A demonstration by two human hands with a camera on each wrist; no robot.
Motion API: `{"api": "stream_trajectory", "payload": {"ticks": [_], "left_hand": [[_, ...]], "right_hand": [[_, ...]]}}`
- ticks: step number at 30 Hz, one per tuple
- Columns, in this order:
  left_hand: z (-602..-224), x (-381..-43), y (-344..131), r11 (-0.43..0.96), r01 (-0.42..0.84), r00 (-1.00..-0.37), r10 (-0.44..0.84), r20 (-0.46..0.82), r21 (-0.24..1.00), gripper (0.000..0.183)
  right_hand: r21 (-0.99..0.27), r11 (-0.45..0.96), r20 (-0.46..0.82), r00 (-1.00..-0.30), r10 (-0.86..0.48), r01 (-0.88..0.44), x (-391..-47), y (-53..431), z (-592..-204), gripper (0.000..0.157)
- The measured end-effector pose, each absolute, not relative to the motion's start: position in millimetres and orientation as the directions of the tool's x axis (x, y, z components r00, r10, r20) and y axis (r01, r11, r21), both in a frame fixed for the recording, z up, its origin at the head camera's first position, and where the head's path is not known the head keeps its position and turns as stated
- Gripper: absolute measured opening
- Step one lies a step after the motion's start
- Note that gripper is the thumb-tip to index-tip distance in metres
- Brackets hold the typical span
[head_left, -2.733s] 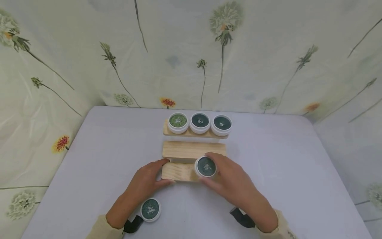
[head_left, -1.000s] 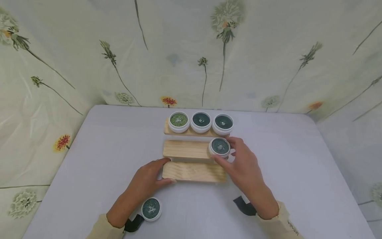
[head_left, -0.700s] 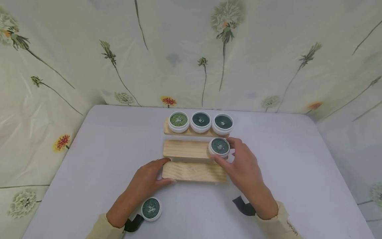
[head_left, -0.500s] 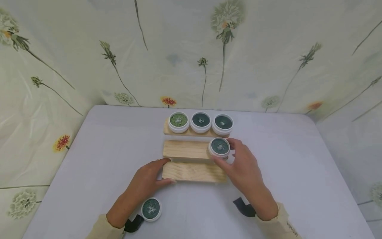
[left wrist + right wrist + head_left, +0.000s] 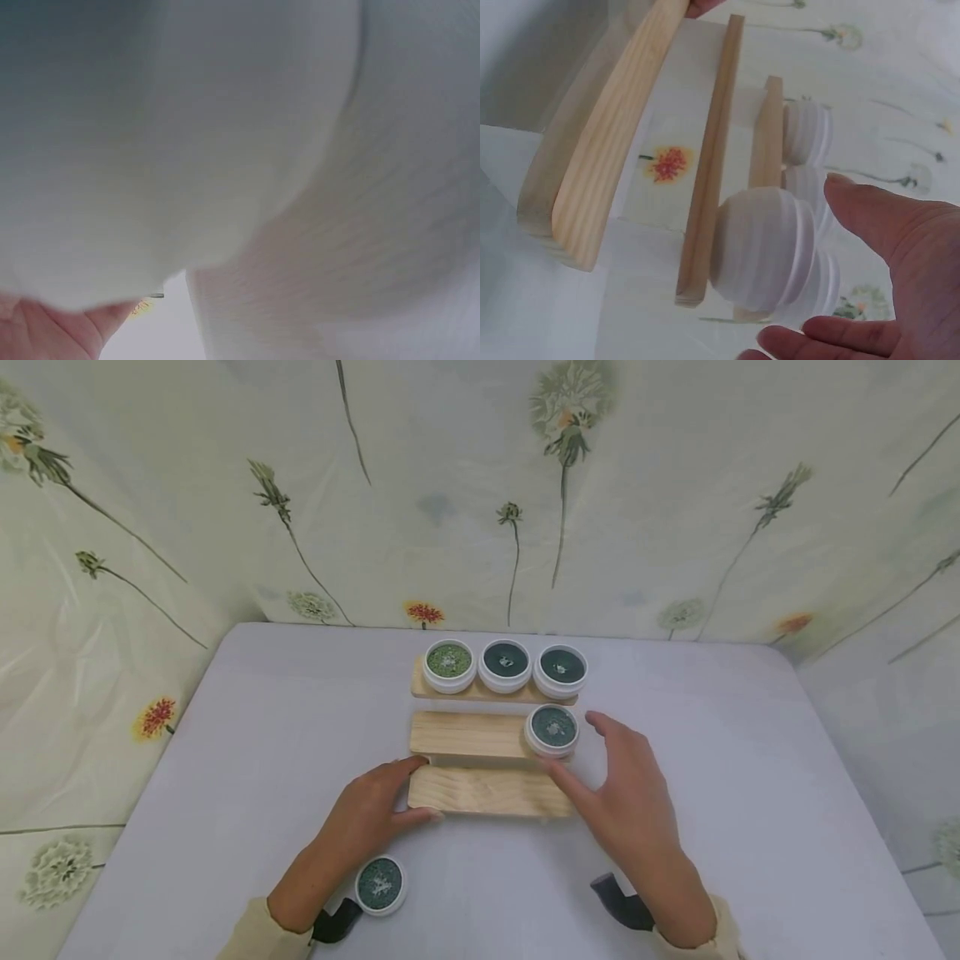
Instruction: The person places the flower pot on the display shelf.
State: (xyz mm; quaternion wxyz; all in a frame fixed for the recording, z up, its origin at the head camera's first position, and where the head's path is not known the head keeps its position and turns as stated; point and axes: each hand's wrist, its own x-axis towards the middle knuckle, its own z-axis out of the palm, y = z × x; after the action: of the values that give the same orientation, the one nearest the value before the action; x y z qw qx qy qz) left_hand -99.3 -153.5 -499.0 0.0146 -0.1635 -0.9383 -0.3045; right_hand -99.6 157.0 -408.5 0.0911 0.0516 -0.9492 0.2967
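Note:
My left hand (image 5: pixel 367 810) holds the left end of the front wooden board (image 5: pixel 487 792) of a three-step display stand, thumb on the near edge and fingers on the far one. On the right end of the middle board (image 5: pixel 467 733) sits a round white jar (image 5: pixel 552 728) with a dark green top. Beside it, my right hand (image 5: pixel 633 797) has its thumb and fingers spread, holding nothing; the right wrist view shows the jar (image 5: pixel 757 244) standing apart from the fingers. Another white jar (image 5: pixel 380 885), green on top, lies by my left wrist and fills much of the left wrist view.
Three white jars stand in a row on the back board: a light green one (image 5: pixel 448 663), a dark green one (image 5: pixel 505 663) and another dark one (image 5: pixel 560 668). The white tabletop (image 5: pixel 300 710) ends at a flower-printed curtain (image 5: pixel 450 560). Black straps circle both wrists.
My right hand carried the jar from over the front board to the middle board's right end, let go of it, and has drawn back rightward with fingers spread. My left hand has stayed put.

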Motion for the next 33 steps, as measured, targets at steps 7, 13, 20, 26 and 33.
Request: {"api": "stream_trajectory", "payload": {"ticks": [7, 13, 20, 26, 33], "left_hand": [[-498.6, -99.1, -153.2, 0.766, 0.292, -0.953, 0.286, 0.104, 0.573, 0.07], [-499.7, -99.5, -153.3, 0.764, 0.315, -0.947, 0.295, 0.129, 0.563, 0.07], [-500.6, -99.4, -153.9, 0.765, 0.335, -0.941, 0.3, 0.155, 0.55, 0.07], [-500.7, -98.4, -153.9, 0.78, 0.316, -0.947, 0.291, 0.135, 0.54, 0.071], [-499.5, -99.2, -155.0, 0.771, 0.338, -0.94, 0.308, 0.149, 0.54, 0.074]], "right_hand": [[-0.527, 0.72, 0.504, -0.848, -0.163, -0.451, -88.3, 150.2, -411.5, 0.065], [-0.456, 0.565, 0.622, -0.7, -0.35, -0.688, -77.5, 128.1, -418.9, 0.061], [-0.402, 0.491, 0.557, -0.632, -0.539, -0.773, -62.6, 97.9, -435.8, 0.06], [-0.413, 0.404, 0.442, -0.567, -0.695, -0.816, -51.4, 73.0, -449.5, 0.06], [-0.478, 0.343, 0.322, -0.524, -0.788, -0.809, -46.4, 47.1, -466.6, 0.065]]}}
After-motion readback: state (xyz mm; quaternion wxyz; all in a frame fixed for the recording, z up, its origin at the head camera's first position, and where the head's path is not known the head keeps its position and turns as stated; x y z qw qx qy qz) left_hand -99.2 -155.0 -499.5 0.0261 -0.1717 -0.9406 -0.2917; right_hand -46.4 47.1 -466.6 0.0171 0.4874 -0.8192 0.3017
